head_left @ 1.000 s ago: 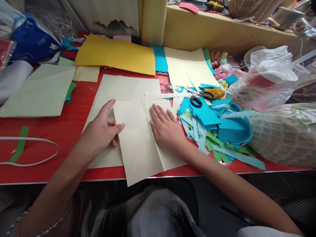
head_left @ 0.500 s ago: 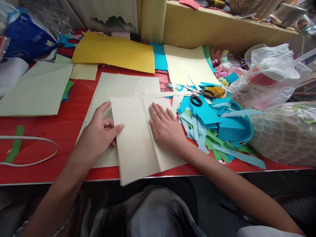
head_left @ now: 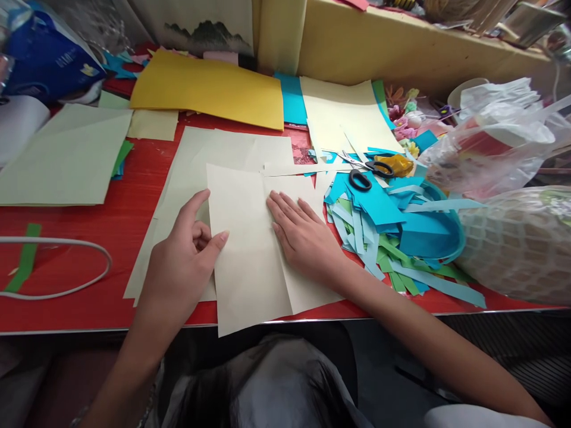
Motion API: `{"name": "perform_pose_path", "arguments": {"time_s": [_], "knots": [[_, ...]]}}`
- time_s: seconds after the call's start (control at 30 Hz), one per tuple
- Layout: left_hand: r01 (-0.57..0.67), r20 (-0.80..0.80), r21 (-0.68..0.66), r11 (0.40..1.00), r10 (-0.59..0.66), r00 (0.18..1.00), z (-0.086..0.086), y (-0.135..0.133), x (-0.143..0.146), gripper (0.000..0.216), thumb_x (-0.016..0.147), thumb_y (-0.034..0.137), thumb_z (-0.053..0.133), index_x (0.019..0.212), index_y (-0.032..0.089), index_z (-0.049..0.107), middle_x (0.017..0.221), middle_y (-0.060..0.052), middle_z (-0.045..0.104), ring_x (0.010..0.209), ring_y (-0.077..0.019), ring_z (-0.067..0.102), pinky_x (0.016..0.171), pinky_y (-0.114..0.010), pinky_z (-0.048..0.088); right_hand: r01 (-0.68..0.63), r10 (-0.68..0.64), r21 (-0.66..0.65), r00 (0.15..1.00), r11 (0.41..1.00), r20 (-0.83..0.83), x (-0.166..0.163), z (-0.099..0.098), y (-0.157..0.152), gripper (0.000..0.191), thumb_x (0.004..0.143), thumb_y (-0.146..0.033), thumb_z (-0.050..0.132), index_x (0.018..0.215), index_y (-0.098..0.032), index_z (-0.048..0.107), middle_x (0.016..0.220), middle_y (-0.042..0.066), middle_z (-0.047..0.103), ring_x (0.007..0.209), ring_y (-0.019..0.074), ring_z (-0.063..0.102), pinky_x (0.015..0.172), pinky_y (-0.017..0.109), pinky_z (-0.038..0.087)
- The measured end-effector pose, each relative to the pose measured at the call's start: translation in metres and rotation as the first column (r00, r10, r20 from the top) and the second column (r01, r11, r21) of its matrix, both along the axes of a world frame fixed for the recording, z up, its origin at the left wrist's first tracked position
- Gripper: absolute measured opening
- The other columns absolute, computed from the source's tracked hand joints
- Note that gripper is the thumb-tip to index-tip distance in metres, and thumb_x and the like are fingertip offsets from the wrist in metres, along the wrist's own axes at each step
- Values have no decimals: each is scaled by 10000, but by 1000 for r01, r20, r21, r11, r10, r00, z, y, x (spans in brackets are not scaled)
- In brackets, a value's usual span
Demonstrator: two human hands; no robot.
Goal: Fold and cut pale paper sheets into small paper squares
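Note:
A cream sheet of paper [head_left: 245,249] with a lengthwise crease lies in front of me, its lower left corner reaching past the table's front edge. At its left edge my left hand [head_left: 185,255] holds the paper, thumb on top and the other fingers curled partly out of sight. My right hand [head_left: 307,238] rests flat on the part right of the crease, fingers stretched out. Larger pale sheets [head_left: 182,172] lie underneath. Past my right fingertips is a narrow paper strip [head_left: 303,169], near black-handled scissors [head_left: 360,179] on blue scraps.
Blue and green paper cuttings [head_left: 361,238] heap up at the right around a blue basket [head_left: 459,238]. Behind lie yellow card [head_left: 209,89] and a cream sheet [head_left: 348,113]. Pale green paper [head_left: 66,154] and a white cable [head_left: 107,261] are at the left on the red table [head_left: 80,315].
The left part of the creased paper has shifted slightly, with its crease looking flatter near the top. My left hand has moved a little right with it; my right hand stays flat.

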State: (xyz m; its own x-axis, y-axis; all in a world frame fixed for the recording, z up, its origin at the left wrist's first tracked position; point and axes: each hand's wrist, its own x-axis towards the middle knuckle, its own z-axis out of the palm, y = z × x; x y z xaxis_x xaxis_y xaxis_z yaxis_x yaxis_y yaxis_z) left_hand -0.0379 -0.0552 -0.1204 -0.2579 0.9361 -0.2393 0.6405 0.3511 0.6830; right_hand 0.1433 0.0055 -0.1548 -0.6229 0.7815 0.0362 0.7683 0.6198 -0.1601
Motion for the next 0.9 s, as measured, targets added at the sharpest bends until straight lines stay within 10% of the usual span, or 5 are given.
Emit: {"name": "perform_pose_path", "arguments": {"time_s": [0.23, 0.9], "knots": [[-94, -229, 136, 986, 123, 966, -4, -7, 15, 585, 855, 352, 482, 1415, 310, 317, 799, 28, 604, 663, -151, 563, 526, -249, 397, -1, 1, 6, 1000, 1000, -6, 1, 0, 0, 522, 975, -271, 172, 1459, -99, 270, 1534, 49, 223, 1421, 174, 182, 1169, 389, 162], [-229, -50, 125, 965, 237, 970, 4, -14, 25, 641, 827, 343, 542, 1424, 282, 318, 771, 46, 557, 688, -125, 506, 637, -235, 409, -23, 22, -10, 997, 1000, -71, 2, -3, 3, 520, 968, -260, 201, 1447, -80, 293, 1526, 70, 238, 1419, 183, 188, 1170, 411, 170]]}}
